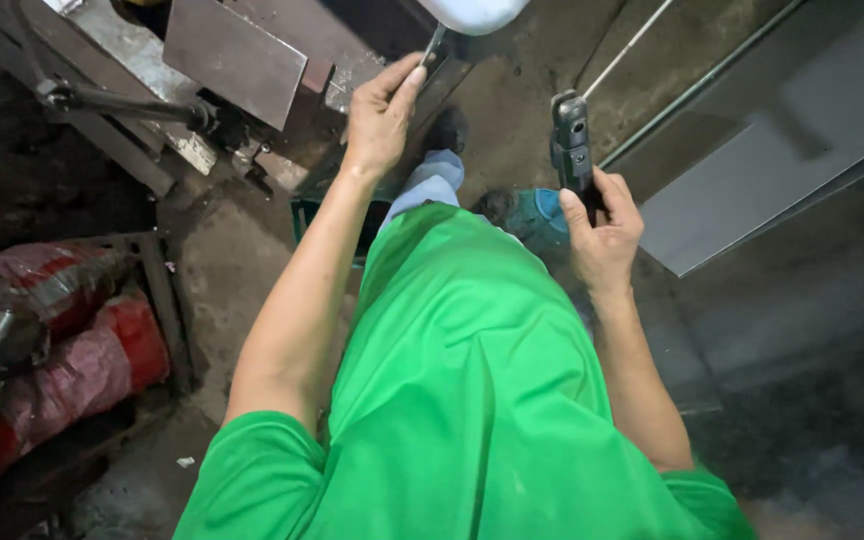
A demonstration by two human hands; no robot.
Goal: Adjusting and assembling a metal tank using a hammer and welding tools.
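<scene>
Work only partly done, by the look of it. Left hand (382, 115) up at the near edge of the bench (102, 35), pinching a thin metal stick (434, 45). Thumb and fingers almost closed, with the stick held tight between them. Stick poking out from under a white thing (472, 12) at the top.

Right hand (602, 235) lower down, out over the floor (512, 110), wrapped around a black tool (572, 145). Fingers curled right round the bottom part, thumb pressed flat on the side. Top of the tool standing up, free, touching nothing. Hard to tell what kind of tool.

Done so far, judging from this: tool picked up, stick gripped, both hands full.

Left to do, judging from this: tool not yet on any metal. Grey sheet (752, 190) lying to the right on the floor, close to the right hand but not touched. Flat plate (232, 55) up on the bench, just beside the left hand, not touched either. Long bar (122, 100) at the bench's left side, well apart from both hands.

Red sacks (82, 340) far left on the floor, away from everything. Green shirt (472, 400) filling the bottom, dark shoe (447, 130) showing between the hands.
</scene>
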